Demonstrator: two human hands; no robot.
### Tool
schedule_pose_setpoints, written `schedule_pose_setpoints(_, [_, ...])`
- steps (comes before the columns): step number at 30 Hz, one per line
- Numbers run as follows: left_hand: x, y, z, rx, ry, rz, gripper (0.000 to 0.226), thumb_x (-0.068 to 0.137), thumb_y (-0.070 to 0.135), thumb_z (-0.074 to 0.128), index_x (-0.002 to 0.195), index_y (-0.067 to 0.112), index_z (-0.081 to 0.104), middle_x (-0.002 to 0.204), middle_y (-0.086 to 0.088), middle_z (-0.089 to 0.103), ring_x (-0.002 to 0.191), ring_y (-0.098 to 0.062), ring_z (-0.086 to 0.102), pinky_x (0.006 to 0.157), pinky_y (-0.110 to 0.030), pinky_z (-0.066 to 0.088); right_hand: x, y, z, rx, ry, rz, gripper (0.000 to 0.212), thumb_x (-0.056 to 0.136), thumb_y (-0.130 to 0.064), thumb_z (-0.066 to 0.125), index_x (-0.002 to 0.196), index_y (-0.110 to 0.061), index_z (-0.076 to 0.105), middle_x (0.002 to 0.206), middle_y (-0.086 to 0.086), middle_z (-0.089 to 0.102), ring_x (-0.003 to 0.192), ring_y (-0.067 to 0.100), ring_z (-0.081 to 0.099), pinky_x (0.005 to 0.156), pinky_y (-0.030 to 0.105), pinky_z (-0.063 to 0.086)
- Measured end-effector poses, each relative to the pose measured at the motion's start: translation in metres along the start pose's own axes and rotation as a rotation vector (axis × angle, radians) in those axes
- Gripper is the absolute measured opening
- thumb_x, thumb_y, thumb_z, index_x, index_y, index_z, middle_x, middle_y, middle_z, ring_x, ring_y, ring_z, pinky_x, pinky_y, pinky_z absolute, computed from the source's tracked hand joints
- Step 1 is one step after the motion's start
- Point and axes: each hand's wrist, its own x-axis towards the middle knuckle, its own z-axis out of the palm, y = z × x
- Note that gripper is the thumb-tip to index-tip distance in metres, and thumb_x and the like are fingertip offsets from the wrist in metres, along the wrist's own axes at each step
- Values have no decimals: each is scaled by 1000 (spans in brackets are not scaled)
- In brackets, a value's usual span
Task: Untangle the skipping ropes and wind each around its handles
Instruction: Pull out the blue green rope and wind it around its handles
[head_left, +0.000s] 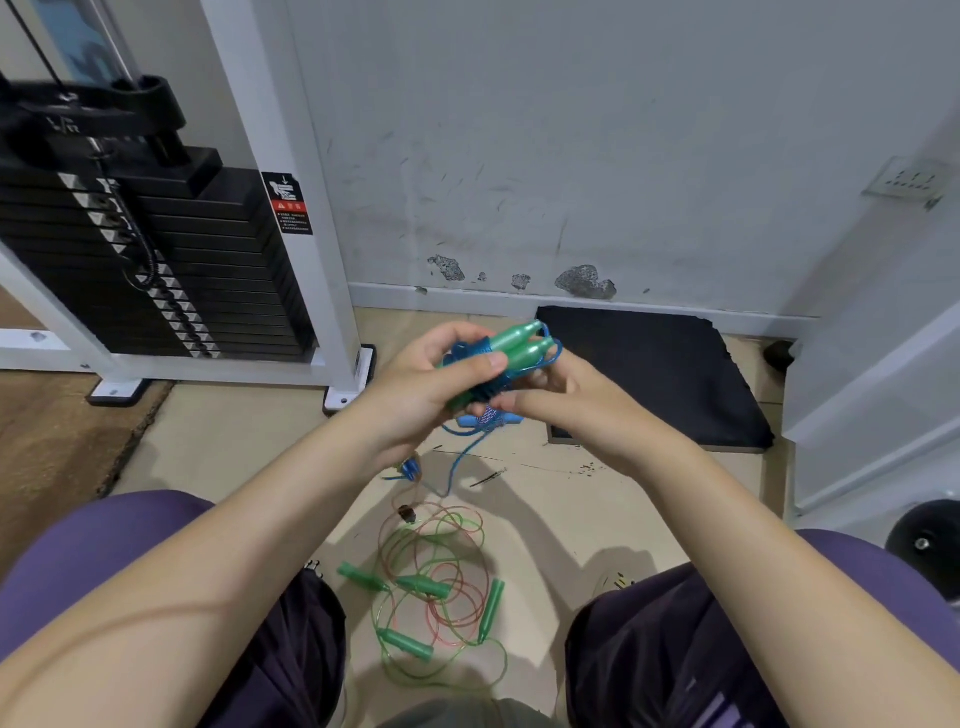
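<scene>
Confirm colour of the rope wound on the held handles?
Blue rope, on green handles; head view.

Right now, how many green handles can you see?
6: two held together in the hands, wound with blue rope; four on the floor at. More may hide under the hands.

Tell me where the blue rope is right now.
Head view, centre: the blue rope is wound round two green handles held by both hands, tail hanging to the floor.

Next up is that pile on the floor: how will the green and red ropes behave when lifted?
The tangled green and red translucent cords likely hang limp and lift together, being interlooped. Their green plastic handles would probably dangle and swing.
</scene>
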Motion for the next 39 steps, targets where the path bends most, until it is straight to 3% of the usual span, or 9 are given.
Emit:
schedule_pose_setpoints(3, [2, 0, -1, -27, 24, 12, 39, 79, 16, 73, 114, 7, 59, 89, -10, 65, 63, -17, 60, 58, -23, 49, -3, -3, 7, 21, 21, 51, 31, 94, -5, 61, 123, -9, 53, 81, 13, 65, 70, 13, 65, 57, 12, 46])
schedule_pose_setpoints(7, [5, 4, -6, -22, 149, 68, 20, 90, 7, 65, 111, 10, 64, 87, -8, 68, 67, -17, 64, 58, -20, 48, 5, 6, 4, -74, 108, 118, 8, 96, -15, 60, 102, -12, 56, 56, 0, 46, 47, 15, 41, 50, 26, 38])
schedule_pose_setpoints(10, [5, 5, -8, 19, 235, 101, 18, 92, 8, 64, 111, 9, 62, 88, -9, 67, 68, -15, 66, 58, -19, 50, 4, 7, 6, -147, 99, 117, 18, 99, -22, 54, 98, -4, 59, 49, -8, 40, 45, 13, 34, 48, 26, 32])
schedule_pose_setpoints(14, [5, 2, -10, 82, 322, 112, 28, 91, 11, 67, 118, 7, 61, 93, -10, 70, 70, -14, 68, 59, -20, 51, -1, -1, 13, -222, 80, 54, 20, 101, -23, 51, 98, -13, 67, 47, -12, 41, 43, 13, 38, 44, 22, 36])
schedule_pose_setpoints(17, [4, 2, -9, 159, 322, 105, 22, 91, 11, 68, 112, 9, 64, 88, -12, 68, 64, -11, 65, 54, -18, 48, -3, -6, 13, -328, 99, -12, 19, 99, -21, 54, 94, -12, 69, 45, -15, 42, 43, 4, 39, 47, 9, 30])
schedule_pose_setpoints(22, [1, 4, -10, 387, 24, -84, 25, 90, 15, 70, 113, 8, 63, 87, -9, 68, 66, -16, 63, 53, -23, 41, -3, -5, -2, -522, 265, -207, 9, 91, -19, 67, 84, -19, 72, 66, -5, 58, 62, 7, 48, 60, 25, 39])
schedule_pose_setpoints(28, [-7, 11, -5, 495, -211, -138, 15, 88, 14, 70, 102, 16, 65, 82, -1, 69, 71, -16, 63, 55, -22, 39, -4, -5, -8, -406, 301, -240, 8, 76, -15, 81, 75, -14, 73, 76, 8, 64, 67, 13, 54, 63, 25, 42])
schedule_pose_setpoints(34, [-9, 12, -1, 539, -211, -130, 18, 81, 15, 78, 96, 19, 71, 74, 1, 68, 66, -15, 62, 54, -22, 36, -2, -1, -6, -302, 274, -154, 21, 73, -16, 84, 75, -15, 63, 64, 2, 54, 58, 9, 45, 57, 25, 38])
schedule_pose_setpoints(39, [-9, 10, 1, 544, -137, -120, 22, 78, 18, 81, 99, 15, 73, 76, -3, 69, 64, -16, 62, 51, -20, 35, 1, 1, -9, -268, 196, -193, 28, 76, -22, 76, 76, -28, 49, 74, 2, 45, 68, 13, 40, 64, 31, 35])
